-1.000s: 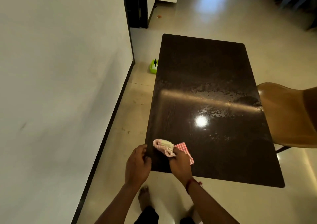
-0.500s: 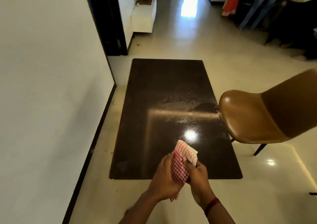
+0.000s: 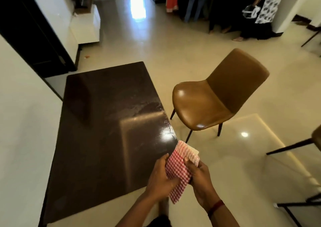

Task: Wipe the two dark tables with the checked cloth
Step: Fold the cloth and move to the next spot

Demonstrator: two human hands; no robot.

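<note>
A dark glossy rectangular table (image 3: 104, 131) stands along the white wall, with smeared wet marks near its right edge. The red-and-white checked cloth (image 3: 180, 167) is lifted off the table, held folded in the air beyond the table's near right corner. My left hand (image 3: 160, 180) grips its left side and my right hand (image 3: 199, 178) grips its right side. The cloth's striped pale end sticks up above my fingers and a corner hangs below. A second dark table is not clearly in view.
A brown leather chair (image 3: 212, 98) stands right of the table, close to its edge. Another chair's legs (image 3: 295, 145) show at the far right. A white low cabinet (image 3: 86, 27) sits by the dark doorway. People stand by hanging clothes (image 3: 243, 9) at the back.
The cloth went from lying on the table's near edge to being held up in both hands. The view swung right and away from the table, bringing the chair fully into sight.
</note>
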